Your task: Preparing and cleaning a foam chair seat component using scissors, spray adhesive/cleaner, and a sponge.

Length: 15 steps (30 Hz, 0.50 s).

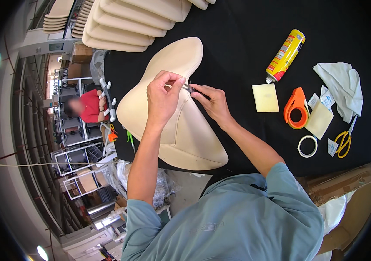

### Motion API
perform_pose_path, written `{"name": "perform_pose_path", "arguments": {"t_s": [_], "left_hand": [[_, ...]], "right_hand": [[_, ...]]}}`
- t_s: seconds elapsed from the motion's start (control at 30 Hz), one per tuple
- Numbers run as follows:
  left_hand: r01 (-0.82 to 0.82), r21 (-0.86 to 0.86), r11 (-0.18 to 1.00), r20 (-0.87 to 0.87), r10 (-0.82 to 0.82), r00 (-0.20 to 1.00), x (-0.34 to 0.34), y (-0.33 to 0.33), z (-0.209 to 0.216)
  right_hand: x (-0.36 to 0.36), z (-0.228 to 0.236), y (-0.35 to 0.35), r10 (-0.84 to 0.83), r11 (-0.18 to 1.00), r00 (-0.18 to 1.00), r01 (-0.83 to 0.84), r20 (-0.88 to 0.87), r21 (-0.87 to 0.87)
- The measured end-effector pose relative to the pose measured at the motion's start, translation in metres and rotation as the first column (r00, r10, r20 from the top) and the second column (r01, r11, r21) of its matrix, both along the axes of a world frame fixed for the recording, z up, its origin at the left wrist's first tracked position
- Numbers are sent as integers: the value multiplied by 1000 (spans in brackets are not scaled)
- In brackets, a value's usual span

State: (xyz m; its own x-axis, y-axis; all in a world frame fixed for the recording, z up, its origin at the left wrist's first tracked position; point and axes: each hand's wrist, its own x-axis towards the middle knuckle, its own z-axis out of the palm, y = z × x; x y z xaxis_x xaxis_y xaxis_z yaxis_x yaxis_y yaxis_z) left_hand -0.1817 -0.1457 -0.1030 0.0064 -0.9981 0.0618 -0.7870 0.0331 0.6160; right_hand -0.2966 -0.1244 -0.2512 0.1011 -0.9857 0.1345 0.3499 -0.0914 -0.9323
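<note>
A cream upholstered chair shell (135, 102) with curved lobes and a stitched seam lies on the black-covered table in front of me. Over its middle, the thumb and fingers of my left hand (163, 102) are pinched together; whatever is between them is too small to make out. Just to the right, my right hand (215, 104) grips a small dark metal tool (188, 88) that looks like thread snips. Its tip points at the left fingertips, close above the seam. Most of the tool is hidden by my fingers.
Stacked cream shells (129, 24) stand at the far left. To the right lie a yellow spray can (285, 56), foam pad (265, 98), orange tape dispenser (296, 108), white tape roll (308, 146), grey cloth (342, 89) and yellow-handled scissors (344, 143). A person in red (90, 105) sits beyond the left edge.
</note>
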Motion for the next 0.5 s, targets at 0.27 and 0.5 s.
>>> {"name": "perform_pose_path", "arguments": {"t_s": [0.27, 0.5], "left_hand": [[1, -30, 1000, -7, -1, 1000, -5, 6, 3], [277, 150, 949, 141, -298, 944, -9, 86, 4]], "right_hand": [[0, -4, -2, -39, 997, 998, 34, -58, -71], [-1, -39, -5, -90, 987, 996, 86, 24, 137]]}}
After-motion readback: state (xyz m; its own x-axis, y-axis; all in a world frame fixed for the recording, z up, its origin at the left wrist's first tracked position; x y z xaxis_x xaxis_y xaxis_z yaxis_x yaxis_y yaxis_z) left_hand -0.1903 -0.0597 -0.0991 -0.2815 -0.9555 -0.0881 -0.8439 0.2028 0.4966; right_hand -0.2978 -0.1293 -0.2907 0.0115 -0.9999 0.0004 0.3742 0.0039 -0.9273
